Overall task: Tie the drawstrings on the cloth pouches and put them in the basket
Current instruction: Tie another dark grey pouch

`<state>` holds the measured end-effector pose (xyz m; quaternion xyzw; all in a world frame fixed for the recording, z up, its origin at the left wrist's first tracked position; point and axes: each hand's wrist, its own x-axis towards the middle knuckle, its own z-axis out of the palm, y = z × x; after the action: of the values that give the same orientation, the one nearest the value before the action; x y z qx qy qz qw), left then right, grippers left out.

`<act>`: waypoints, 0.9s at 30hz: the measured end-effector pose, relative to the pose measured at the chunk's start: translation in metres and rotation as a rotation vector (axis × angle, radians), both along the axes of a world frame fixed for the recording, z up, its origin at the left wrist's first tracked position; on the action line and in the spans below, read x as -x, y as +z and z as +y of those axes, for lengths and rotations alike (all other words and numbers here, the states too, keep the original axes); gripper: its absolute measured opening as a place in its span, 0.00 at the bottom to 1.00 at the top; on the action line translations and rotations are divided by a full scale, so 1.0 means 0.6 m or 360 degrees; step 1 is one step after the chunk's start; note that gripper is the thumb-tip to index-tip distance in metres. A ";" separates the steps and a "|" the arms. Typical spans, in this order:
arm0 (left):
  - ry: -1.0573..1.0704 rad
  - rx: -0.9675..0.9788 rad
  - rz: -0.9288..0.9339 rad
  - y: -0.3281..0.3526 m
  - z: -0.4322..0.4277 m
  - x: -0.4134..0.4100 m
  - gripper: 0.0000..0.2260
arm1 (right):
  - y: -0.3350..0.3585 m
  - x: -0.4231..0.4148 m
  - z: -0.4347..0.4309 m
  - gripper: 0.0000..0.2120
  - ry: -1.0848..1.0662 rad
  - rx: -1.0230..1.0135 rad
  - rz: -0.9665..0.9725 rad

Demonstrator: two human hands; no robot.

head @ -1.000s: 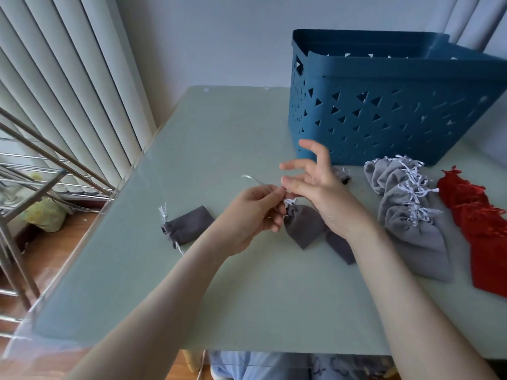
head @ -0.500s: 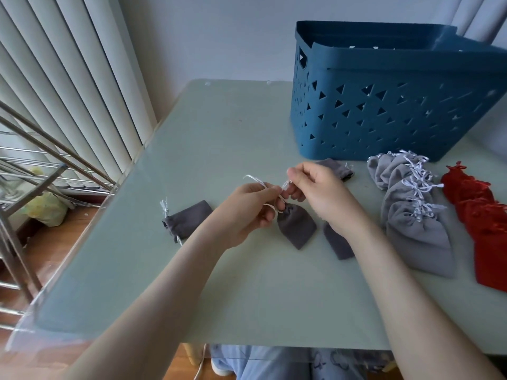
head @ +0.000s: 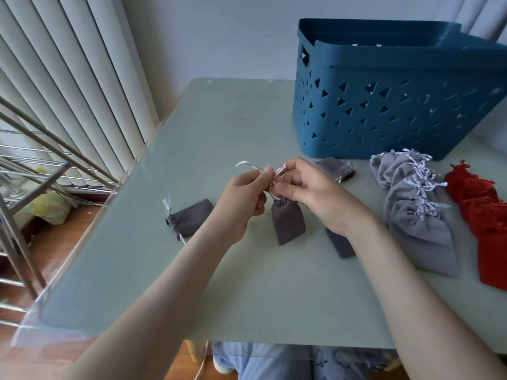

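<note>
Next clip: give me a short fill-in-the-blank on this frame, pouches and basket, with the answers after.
The left hand and the right hand both pinch the white ____ of the dark grey pouch between them. The basket behind the hands is ____. The far-right pouches, beside the light grey pouches, are ____.
Missing words: drawstring; blue; red.

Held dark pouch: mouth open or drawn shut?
Drawn shut: the dark grey pouch gathers to a narrow neck below the left hand and right hand pinching its drawstring.
</note>
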<state>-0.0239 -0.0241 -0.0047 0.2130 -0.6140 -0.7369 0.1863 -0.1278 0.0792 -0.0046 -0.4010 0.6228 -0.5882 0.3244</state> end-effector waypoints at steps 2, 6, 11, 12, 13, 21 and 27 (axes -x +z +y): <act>0.0007 -0.0006 0.0022 -0.003 -0.001 0.001 0.13 | 0.001 0.002 0.002 0.09 0.0028 0.0032 -0.0069; -0.0050 -0.0205 0.0062 0.000 -0.008 0.001 0.12 | 0.002 0.006 0.002 0.10 0.0077 0.0042 -0.0091; -0.0167 -0.0157 0.0082 0.004 -0.019 -0.003 0.06 | 0.002 0.010 0.003 0.11 -0.0118 0.0004 -0.0056; -0.0178 -0.0033 0.0048 0.006 -0.019 -0.005 0.06 | 0.002 0.011 0.004 0.11 -0.0155 0.0004 -0.0055; -0.0178 0.0097 0.0015 0.007 -0.019 -0.007 0.06 | 0.001 0.011 0.004 0.11 -0.0184 0.0005 -0.0052; 0.0416 0.1627 -0.0172 -0.027 -0.002 -0.001 0.07 | -0.003 0.005 -0.001 0.09 -0.0241 -0.0134 0.0153; 0.0538 0.1981 -0.0003 -0.048 -0.007 0.005 0.04 | -0.004 0.007 -0.001 0.11 -0.0130 -0.0124 0.0169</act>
<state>-0.0271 -0.0283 -0.0337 0.1595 -0.8848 -0.2032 0.3879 -0.1318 0.0786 -0.0071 -0.3930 0.6774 -0.5542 0.2821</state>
